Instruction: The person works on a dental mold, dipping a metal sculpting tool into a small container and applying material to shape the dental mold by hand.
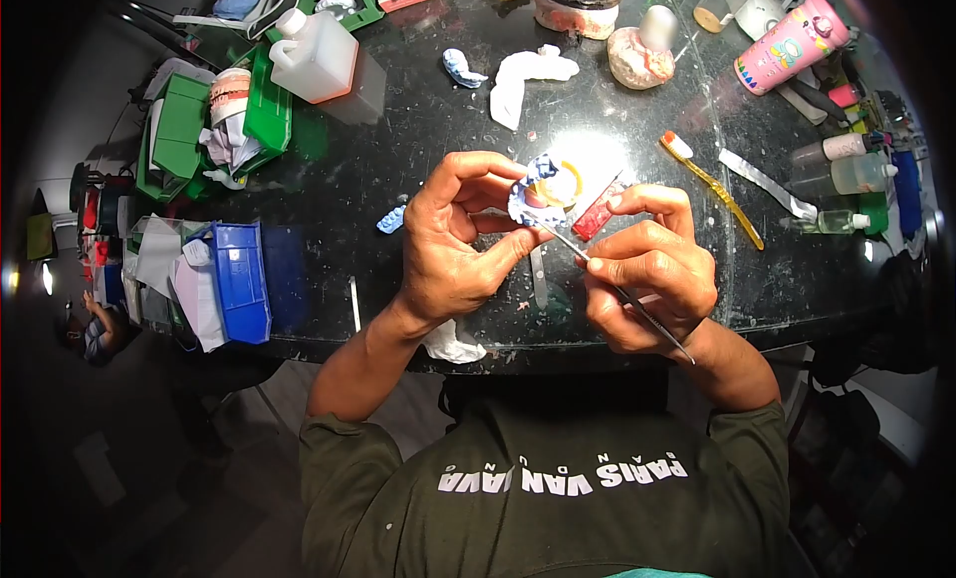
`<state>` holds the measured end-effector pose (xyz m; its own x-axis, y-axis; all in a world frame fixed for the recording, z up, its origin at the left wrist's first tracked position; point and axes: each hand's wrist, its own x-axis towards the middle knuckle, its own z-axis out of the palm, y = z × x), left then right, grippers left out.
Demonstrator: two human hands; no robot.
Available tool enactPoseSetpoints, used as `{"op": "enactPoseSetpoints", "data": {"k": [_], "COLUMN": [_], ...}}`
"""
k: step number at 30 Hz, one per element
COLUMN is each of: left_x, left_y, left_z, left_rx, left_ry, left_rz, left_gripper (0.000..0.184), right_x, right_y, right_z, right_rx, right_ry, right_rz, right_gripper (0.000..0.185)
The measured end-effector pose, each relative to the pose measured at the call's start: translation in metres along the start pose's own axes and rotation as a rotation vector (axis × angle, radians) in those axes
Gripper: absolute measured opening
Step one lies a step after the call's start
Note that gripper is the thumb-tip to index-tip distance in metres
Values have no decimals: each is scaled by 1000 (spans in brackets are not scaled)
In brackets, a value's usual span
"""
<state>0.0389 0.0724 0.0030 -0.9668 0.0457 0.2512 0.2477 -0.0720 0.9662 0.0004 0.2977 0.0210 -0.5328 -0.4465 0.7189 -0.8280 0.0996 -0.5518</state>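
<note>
My left hand (448, 239) pinches a blue dental piece (523, 202), curved like an arch with tooth shapes, between thumb and fingers above the table. A thin metal dental carver (652, 322) is held in my right hand (652, 269) like a pen, its tip at the lower edge of the blue piece. A round yellowish thing (570, 180) shows beside the arch under the bright light. Near my right index finger is a red strip (595, 218); I cannot tell whether it touches the finger. A flat metal blade (539, 279) lies below, between the hands.
On the dark table (398, 130) lie a yellow toothbrush (715, 187), white crumpled paper (518, 78) and small blue pieces (462, 68). Green bins (179, 135), a blue bin (239, 281) and a plastic jug (317, 60) stand left. A pink bottle (792, 45) is far right.
</note>
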Motion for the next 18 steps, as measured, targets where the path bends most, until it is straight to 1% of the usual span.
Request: {"op": "enactPoseSetpoints", "data": {"k": [7, 18], "left_x": [0, -1], "left_y": [-1, 0], "left_z": [-1, 0], "left_rx": [9, 9], "left_ry": [1, 8], "left_rz": [-6, -18], "left_gripper": [57, 57], "right_x": [-3, -2], "right_y": [1, -1], "right_z": [2, 0], "right_rx": [10, 2], "right_ry": [-13, -27], "right_rz": [-6, -10], "right_gripper": [24, 25]}}
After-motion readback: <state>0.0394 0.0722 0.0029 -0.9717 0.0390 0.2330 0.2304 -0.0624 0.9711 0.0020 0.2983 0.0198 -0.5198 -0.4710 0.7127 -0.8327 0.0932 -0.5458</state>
